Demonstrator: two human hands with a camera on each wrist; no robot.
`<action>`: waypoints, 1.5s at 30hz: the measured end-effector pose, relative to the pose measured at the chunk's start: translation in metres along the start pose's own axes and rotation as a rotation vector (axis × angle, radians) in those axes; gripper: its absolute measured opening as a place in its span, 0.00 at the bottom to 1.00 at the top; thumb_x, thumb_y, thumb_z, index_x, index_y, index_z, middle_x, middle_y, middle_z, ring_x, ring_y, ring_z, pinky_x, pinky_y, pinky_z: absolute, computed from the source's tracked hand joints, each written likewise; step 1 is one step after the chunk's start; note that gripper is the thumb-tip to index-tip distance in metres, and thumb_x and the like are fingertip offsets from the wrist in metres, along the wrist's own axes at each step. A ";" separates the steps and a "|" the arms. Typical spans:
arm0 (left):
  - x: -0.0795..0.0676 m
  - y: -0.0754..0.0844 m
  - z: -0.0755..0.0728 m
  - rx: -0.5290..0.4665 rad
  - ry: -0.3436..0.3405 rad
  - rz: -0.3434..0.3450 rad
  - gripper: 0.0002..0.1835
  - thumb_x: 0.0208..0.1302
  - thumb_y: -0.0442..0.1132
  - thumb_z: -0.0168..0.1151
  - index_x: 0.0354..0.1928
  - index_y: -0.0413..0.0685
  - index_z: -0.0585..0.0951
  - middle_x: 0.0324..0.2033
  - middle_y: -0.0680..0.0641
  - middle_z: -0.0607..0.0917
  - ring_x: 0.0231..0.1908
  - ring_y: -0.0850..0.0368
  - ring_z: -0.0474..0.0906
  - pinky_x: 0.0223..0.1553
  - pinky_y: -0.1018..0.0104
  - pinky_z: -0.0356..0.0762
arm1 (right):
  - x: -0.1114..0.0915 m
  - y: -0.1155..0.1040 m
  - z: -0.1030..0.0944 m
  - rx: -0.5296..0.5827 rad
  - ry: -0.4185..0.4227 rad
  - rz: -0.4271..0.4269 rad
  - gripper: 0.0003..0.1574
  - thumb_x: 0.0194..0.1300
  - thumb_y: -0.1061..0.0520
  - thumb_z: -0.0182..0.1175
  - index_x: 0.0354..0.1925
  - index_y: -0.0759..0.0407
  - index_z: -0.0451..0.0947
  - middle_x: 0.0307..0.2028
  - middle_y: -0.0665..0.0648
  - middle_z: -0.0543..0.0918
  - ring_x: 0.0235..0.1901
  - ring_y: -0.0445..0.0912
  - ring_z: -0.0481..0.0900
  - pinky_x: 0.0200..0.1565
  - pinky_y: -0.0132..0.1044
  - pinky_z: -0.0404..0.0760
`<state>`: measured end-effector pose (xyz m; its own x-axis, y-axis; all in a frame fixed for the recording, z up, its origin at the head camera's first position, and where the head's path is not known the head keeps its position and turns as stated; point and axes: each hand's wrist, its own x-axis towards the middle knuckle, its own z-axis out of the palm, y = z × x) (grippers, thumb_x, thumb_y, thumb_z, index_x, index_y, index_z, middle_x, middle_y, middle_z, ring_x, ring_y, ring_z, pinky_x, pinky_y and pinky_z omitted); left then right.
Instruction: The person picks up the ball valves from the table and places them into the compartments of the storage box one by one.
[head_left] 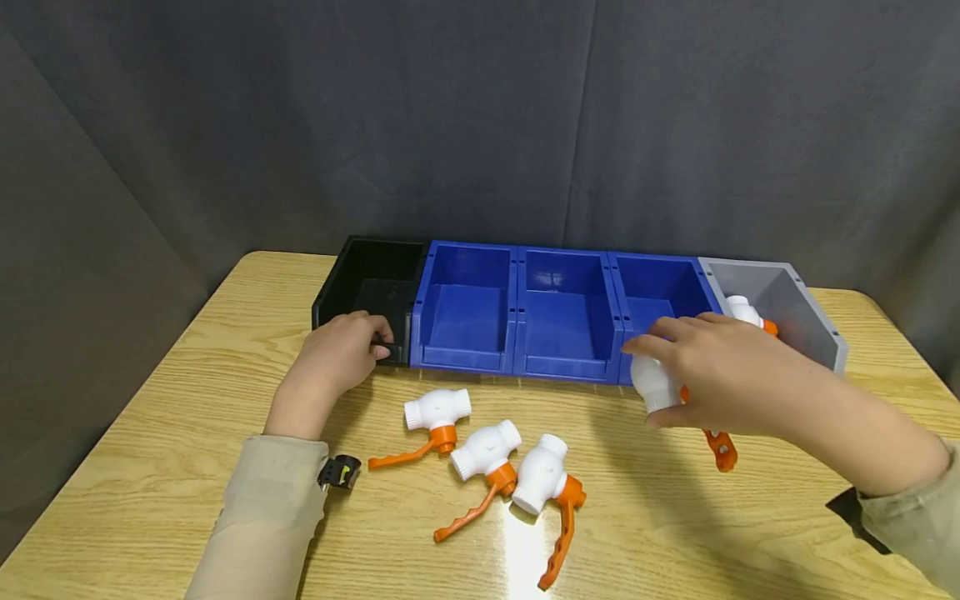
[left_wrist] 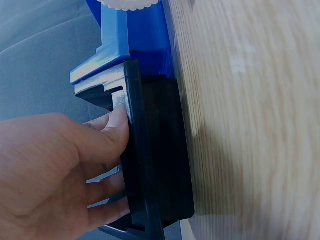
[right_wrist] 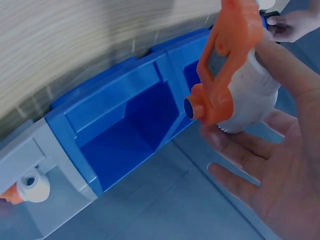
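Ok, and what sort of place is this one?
Probably a staged tabletop sorting station, judging by the wood-grain table, the row of open bins and the plain dark cloth backdrop.

Left hand (left_wrist: 60, 170) grips black bin (left_wrist: 167, 155), touching blue bin (left_wrist: 115, 37).

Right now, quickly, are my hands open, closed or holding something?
Left hand: closed, gripping the black bin at its front.
Right hand: closed, holding a white orange-handled valve.

- Head: from above, forward and down over surface (head_left: 187, 400).
- Left wrist: close, sideways, at black bin (left_wrist: 170, 150).
- Right wrist: close, sharing gray bin (right_wrist: 65, 210), lower left, with head.
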<state>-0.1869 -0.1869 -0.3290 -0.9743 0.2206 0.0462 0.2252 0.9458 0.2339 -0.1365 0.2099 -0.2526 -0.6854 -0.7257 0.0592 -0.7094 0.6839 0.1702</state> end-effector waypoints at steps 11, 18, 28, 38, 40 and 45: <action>-0.002 0.002 -0.002 -0.006 -0.008 -0.014 0.07 0.68 0.37 0.64 0.44 0.43 0.83 0.40 0.42 0.83 0.41 0.44 0.78 0.47 0.46 0.76 | 0.010 0.023 -0.006 0.003 -0.074 0.118 0.45 0.42 0.34 0.78 0.55 0.54 0.81 0.42 0.55 0.82 0.34 0.48 0.80 0.38 0.49 0.81; -0.001 0.002 -0.002 -0.006 -0.012 -0.010 0.06 0.68 0.37 0.64 0.43 0.43 0.83 0.40 0.43 0.83 0.41 0.44 0.78 0.47 0.46 0.77 | 0.024 0.039 -0.005 0.052 -0.154 0.207 0.45 0.43 0.37 0.79 0.56 0.56 0.79 0.41 0.57 0.81 0.29 0.49 0.78 0.30 0.46 0.80; -0.001 -0.002 0.000 -0.002 -0.016 -0.010 0.07 0.68 0.37 0.63 0.44 0.43 0.83 0.41 0.42 0.83 0.42 0.44 0.78 0.47 0.46 0.77 | 0.040 0.057 0.001 0.088 -0.210 0.229 0.45 0.44 0.41 0.80 0.57 0.58 0.77 0.43 0.60 0.80 0.32 0.51 0.79 0.33 0.49 0.82; -0.001 -0.004 0.000 0.001 -0.007 -0.016 0.07 0.68 0.37 0.63 0.44 0.43 0.83 0.41 0.42 0.83 0.42 0.44 0.79 0.47 0.46 0.77 | 0.060 0.072 0.009 0.105 -0.269 0.283 0.47 0.43 0.46 0.81 0.59 0.60 0.76 0.46 0.62 0.81 0.35 0.53 0.80 0.37 0.53 0.82; -0.001 -0.004 0.001 0.001 -0.009 -0.017 0.07 0.68 0.37 0.63 0.44 0.43 0.83 0.41 0.42 0.83 0.43 0.44 0.79 0.47 0.46 0.77 | 0.062 0.075 0.010 0.107 -0.283 0.294 0.47 0.43 0.47 0.81 0.60 0.61 0.75 0.47 0.63 0.80 0.36 0.53 0.79 0.37 0.53 0.81; 0.001 -0.003 0.003 -0.001 -0.013 -0.010 0.07 0.68 0.37 0.64 0.44 0.43 0.83 0.41 0.42 0.83 0.42 0.44 0.79 0.48 0.47 0.77 | 0.066 0.082 0.015 0.099 -0.323 0.318 0.49 0.44 0.48 0.81 0.62 0.62 0.74 0.48 0.64 0.80 0.38 0.54 0.79 0.39 0.55 0.80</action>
<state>-0.1880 -0.1888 -0.3324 -0.9763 0.2142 0.0309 0.2154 0.9477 0.2355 -0.2422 0.2189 -0.2493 -0.8761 -0.4293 -0.2195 -0.4575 0.8839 0.0971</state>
